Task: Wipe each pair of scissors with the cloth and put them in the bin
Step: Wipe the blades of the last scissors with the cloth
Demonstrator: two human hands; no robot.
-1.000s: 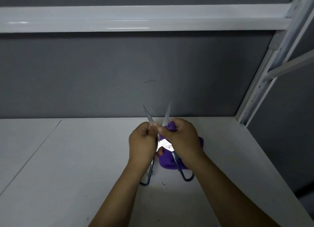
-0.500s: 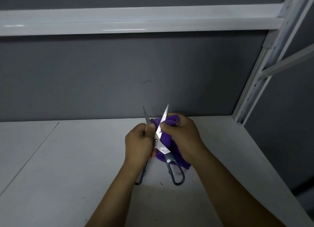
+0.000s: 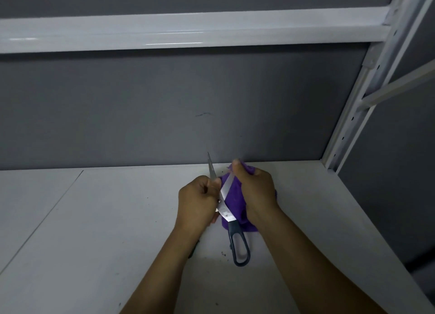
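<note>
Pinching the cloth [image 3: 235, 196] over one blade, the right hand [image 3: 256, 191] is wiping scissors [image 3: 227, 210] the left hand [image 3: 197, 203] is gripping; other blade probably next.

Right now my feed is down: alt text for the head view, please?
Two hands wipe open scissors over a white shelf: the left hand grips one blade, the right hand pinches a purple cloth around the other blade's tip. One dark handle loop points toward the camera; no bin is in view.
</note>
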